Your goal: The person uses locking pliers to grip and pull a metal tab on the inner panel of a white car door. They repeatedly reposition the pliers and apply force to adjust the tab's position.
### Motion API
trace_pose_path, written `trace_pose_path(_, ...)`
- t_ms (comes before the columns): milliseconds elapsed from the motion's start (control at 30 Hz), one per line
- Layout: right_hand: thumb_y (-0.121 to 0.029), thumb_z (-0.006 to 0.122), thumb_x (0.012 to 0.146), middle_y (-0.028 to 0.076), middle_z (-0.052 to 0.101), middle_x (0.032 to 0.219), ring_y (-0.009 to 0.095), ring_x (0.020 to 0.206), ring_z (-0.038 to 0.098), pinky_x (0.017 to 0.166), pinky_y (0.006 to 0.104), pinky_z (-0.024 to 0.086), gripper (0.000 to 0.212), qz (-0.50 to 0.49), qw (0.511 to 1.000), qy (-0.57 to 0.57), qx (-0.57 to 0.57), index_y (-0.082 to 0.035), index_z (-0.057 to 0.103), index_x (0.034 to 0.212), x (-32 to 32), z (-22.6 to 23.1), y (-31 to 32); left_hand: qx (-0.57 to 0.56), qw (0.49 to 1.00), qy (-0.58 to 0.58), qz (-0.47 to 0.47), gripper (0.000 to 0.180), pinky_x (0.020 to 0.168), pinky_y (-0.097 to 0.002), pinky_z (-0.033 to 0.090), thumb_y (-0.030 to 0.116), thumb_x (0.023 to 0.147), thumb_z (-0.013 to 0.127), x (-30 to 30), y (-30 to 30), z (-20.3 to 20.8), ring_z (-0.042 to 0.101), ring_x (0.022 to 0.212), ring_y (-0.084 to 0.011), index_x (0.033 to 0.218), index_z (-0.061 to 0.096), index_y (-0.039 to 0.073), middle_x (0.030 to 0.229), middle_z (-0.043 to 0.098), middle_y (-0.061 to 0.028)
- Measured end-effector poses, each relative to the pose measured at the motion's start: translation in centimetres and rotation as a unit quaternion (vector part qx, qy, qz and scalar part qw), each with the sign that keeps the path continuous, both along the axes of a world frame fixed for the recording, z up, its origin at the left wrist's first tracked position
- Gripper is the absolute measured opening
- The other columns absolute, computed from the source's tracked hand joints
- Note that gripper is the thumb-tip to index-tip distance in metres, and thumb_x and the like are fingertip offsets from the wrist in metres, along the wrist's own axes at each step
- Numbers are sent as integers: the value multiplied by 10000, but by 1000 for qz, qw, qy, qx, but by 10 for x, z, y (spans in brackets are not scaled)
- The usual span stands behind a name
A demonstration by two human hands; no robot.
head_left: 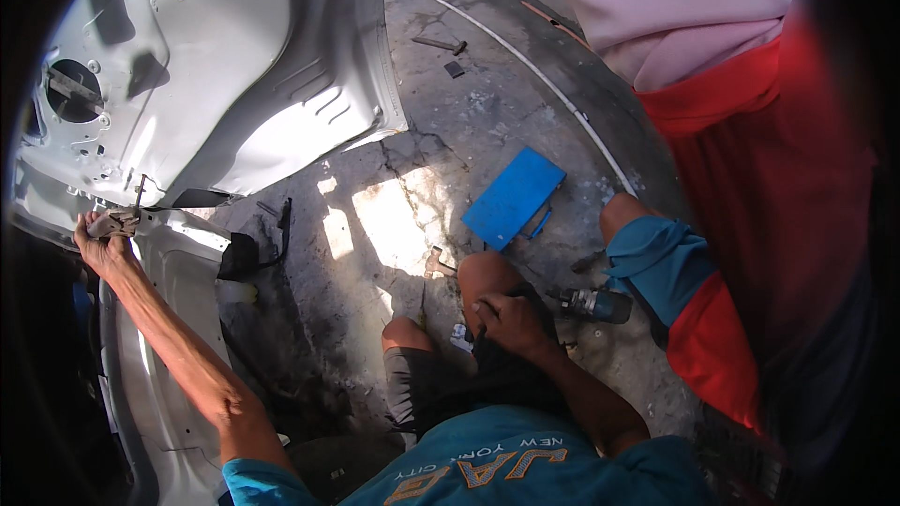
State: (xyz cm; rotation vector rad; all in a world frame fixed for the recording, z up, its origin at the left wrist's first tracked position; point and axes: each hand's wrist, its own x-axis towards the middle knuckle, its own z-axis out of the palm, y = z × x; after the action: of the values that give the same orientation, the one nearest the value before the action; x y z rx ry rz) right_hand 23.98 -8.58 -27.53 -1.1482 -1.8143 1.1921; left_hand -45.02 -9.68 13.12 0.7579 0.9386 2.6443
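Observation:
My left hand (106, 240) reaches to the edge of a white vehicle panel (234, 28) at the far left. Its fingers are closed round a worn grey-brown metal piece (120, 219), whose exact kind I cannot make out. A thin dark rod (141, 191) stands up beside that piece, against the panel. Over my bent right knee lies my right hand (506, 319), fingers curled in, with no tool showing in it. A cordless drill (595, 305) lies on the floor to the right of this hand. In front of my knees is a hammer (438, 264).
A blue case (516, 197) lies ahead on the cracked concrete floor (328, 319). Farther off are another hammer (441, 44) and a pale hose (525, 56). Red and pink cloth (717, 131) and someone's bent knee (619, 213) fill the right side. A black part (239, 258) hangs near the white sill.

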Motion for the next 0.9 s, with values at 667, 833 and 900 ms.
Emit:
trace_pose_path(667,-319,639,984,236,703,800,429,753,706,693,513,575,302,22,999,-32,-11,-48,750,912,-17,-4,7,-157,654,644,364,261,714,-301,550,150,905,781,172,11,60,676,837,-171,1120,718,18,925,666,-84)
trace_pose_path(833,-332,633,987,239,704,802,438,766,705,709,523,573,312,31,998,-45,-31,-48,753,934,-31,-6,6,-174,761,565,268,307,718,-266,546,25,921,741,268,30,39,667,832,-136,1218,678,-18,1011,714,-88)
trace_pose_path(900,-340,634,989,241,703,801,441,766,704,710,526,571,318,47,997,-39,-56,-50,754,941,-34,-5,3,-111,726,639,230,451,791,-266,561,-62,888,743,325,36,14,656,898,-132,1319,616,-29,1086,698,-73)
